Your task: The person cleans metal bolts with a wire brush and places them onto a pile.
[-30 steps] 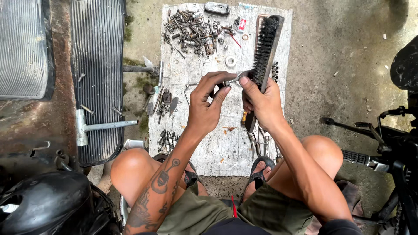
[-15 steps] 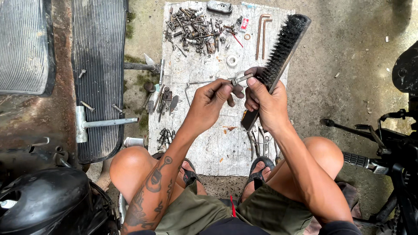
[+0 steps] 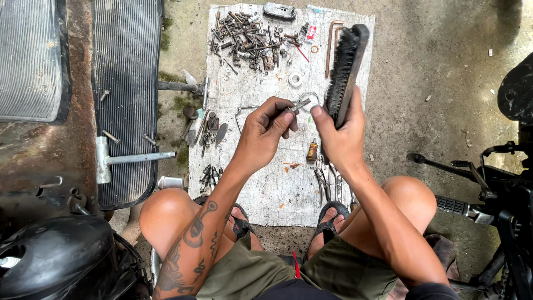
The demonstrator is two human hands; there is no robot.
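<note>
Swung more upright since the earlier frame, the long black-bristled wooden brush (image 3: 345,66) sits gripped in the right hand (image 3: 340,136), bristles facing the small grey metal bolt (image 3: 298,105) pinched in the left hand (image 3: 266,133), above the pale floor sheet (image 3: 277,183)

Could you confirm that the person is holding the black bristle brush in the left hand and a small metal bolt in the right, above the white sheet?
Not quite: the hands are swapped. The head view shows the black bristle brush in the right hand and the small metal bolt pinched in the left hand. Both are indeed above the white sheet.
</note>
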